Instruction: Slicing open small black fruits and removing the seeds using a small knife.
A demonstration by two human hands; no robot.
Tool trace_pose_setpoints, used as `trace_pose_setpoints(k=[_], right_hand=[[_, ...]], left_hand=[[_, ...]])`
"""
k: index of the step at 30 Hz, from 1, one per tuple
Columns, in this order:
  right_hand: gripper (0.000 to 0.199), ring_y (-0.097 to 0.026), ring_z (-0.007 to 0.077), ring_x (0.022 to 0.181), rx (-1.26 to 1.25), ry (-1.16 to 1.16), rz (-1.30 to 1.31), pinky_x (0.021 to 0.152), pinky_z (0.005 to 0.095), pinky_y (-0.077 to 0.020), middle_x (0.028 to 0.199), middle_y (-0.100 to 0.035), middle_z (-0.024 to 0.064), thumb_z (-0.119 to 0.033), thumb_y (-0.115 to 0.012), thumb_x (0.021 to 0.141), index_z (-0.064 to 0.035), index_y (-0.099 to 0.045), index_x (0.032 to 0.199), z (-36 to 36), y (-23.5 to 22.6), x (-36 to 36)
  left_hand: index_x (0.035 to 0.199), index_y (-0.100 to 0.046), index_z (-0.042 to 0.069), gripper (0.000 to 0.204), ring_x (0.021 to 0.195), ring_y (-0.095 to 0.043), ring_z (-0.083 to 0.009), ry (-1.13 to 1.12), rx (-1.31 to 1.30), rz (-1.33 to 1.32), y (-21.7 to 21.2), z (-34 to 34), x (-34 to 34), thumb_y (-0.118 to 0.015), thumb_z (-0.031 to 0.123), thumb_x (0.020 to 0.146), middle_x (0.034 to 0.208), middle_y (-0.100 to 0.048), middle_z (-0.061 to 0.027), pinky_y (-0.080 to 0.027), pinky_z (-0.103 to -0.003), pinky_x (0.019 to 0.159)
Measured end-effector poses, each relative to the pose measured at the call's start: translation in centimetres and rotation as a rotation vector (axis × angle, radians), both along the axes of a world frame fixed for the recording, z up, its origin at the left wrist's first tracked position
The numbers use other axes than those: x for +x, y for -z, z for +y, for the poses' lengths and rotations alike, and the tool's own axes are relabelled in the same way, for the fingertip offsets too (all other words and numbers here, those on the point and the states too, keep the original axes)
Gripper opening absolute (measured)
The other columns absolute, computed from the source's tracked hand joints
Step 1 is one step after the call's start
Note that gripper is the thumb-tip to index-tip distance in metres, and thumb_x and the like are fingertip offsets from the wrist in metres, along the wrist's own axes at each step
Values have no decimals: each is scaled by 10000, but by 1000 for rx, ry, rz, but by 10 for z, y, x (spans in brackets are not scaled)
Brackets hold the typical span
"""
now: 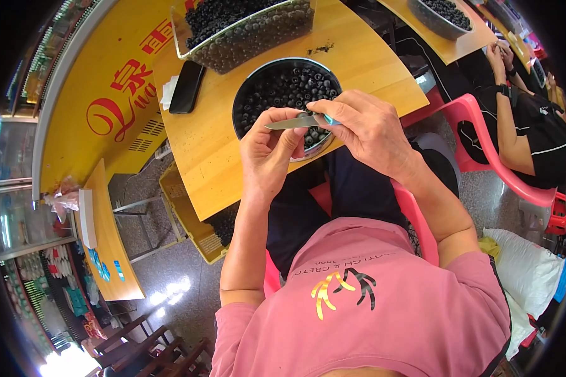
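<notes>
My right hand point(371, 129) grips a small knife point(289, 123) with a light blue handle, its blade pointing left. Just behind that blade, my left hand point(269, 147) has its thumb and forefinger curled together. Whatever they pinch is mostly hidden by the blade and too small to name. Both hands are raised over the near side of a round dark bowl point(235, 100), which holds many small, dark, round fruits or nuts point(292, 85). The bowl stands at the near edge of the wooden table point(204, 160).
A clear plastic bin point(180, 39) of the same dark round pieces stands behind the bowl. Left of it lie a black phone point(187, 88) and white tissue point(168, 93). A yellow crate point(185, 217) sits under the table. At right, another person sits near a pink chair point(478, 122).
</notes>
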State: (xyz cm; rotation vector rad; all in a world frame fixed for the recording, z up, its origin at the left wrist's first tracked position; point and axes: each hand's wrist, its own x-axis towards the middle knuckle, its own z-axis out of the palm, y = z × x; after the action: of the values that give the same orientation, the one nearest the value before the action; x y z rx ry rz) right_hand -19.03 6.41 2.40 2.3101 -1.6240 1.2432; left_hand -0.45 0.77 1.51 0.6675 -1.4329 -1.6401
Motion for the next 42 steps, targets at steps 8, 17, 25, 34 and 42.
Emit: trace_pose_setpoints(k=[8,17,25,34,42], right_hand=[[184,-630,249,706,8,108,-91,627,352,-500,827,-652,84,-102,-643,884,-38,-642,1056,-9,12,-8],[342,-488,52,693,558,-171,-818,596,255,-434,702,-556,0,-325,-667,916,4,-615,842,-5,-12,17],[262,-495,18,758,604,-232,-1003,670,189,-423,809,-555,-51,-267,-621,957,-5,-620,961,-3,-8,39],[252,-438,27,631,531,-190,-1026,576,168,-344,771,-573,-6,-236,-561,988,0,-636,1036,-5,-5,31],[318,-453,44,663,380,22,-1206,613,181,-367,793,-600,11,-290,-543,995,-15,-641,1123,0,16,-16]], left_hand=[[1002,-618,-7,114,587,-528,-96,33,117,45,-6,7,5,-644,52,908,798,-634,-62,-411,-209,546],[1029,-617,-12,192,849,-573,-81,-76,-250,-14,6,5,3,-656,-80,853,1020,-535,-38,-475,-201,733],[1018,-620,-8,189,874,-564,-104,-108,-245,19,10,11,15,-671,-62,845,1019,-528,-52,-477,-216,755],[1013,-625,3,168,844,-594,-111,-569,-430,-236,8,8,109,-658,-44,855,964,-580,-58,-500,-224,756],[1042,-652,19,189,794,-555,-110,-952,-453,-858,37,4,220,-670,20,854,1001,-593,-61,-476,-251,708]])
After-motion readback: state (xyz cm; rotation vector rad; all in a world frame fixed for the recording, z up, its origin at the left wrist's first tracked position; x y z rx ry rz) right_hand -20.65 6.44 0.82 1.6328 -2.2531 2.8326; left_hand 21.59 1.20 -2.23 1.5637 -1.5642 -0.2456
